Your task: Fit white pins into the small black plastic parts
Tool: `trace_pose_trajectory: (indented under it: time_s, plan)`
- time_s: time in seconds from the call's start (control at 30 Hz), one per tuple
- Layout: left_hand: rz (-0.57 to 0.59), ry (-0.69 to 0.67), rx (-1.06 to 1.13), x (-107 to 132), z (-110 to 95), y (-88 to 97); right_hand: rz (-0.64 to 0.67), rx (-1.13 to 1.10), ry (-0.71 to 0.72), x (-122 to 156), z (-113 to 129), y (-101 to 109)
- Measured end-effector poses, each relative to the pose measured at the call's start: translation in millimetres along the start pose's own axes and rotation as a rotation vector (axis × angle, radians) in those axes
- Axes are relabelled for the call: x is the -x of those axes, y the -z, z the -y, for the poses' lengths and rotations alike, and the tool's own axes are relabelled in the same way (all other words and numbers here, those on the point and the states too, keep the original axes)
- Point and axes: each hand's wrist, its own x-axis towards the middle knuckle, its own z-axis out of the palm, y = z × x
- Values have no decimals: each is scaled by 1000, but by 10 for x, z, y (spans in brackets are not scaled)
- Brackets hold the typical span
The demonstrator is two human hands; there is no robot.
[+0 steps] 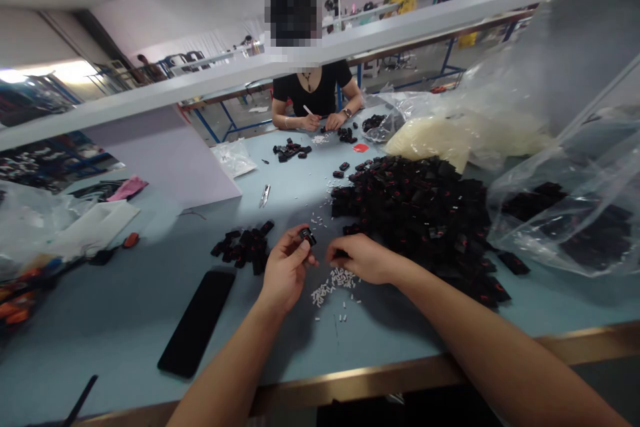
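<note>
Between thumb and fingers, my left hand [290,265] grips a small black plastic piece [308,236] above the table. Just to its right is my right hand [361,256], its fingers curled and pressed together; whatever is in them is hidden. Beneath the right hand lies a loose pile of tiny white pieces [325,290], with more scattered beyond. A small heap of black pieces [243,247] sits left of my left hand. A much larger heap of black pieces with red marks [415,207] spreads beyond my right forearm.
A black phone-like slab [197,323] lies at front left, and small thread snips [265,195] farther back. Clear plastic bags [565,213] stand at right. A white divider [170,153] rises at left. Across the table, a co-worker [317,97] handles similar pieces.
</note>
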Motion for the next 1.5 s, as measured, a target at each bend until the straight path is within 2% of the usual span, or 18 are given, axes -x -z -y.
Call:
trace_pose_trajectory:
  time_s: [0.2, 0.3, 0.43, 0.73, 1.03, 1.5]
  plan:
    - [42, -6, 24, 9, 0, 7, -221, -297, -68, -23, 39, 50]
    - [74, -2, 31, 18, 0, -1, -289, -503, -120, -24, 67, 57]
    - [121, -4, 21, 26, 20, 3, -302, -731, -168, -12, 80, 54]
    - [200, 5, -30, 55, 52, 11, -257, -886, -176, -4, 24, -25]
    - [207, 0, -59, 40, 82, 12, -302, -837, -101, -1, 89, -11]
    - [178, 6, -69, 59, 52, -26, -294, -729, -104, 5, 110, 8]
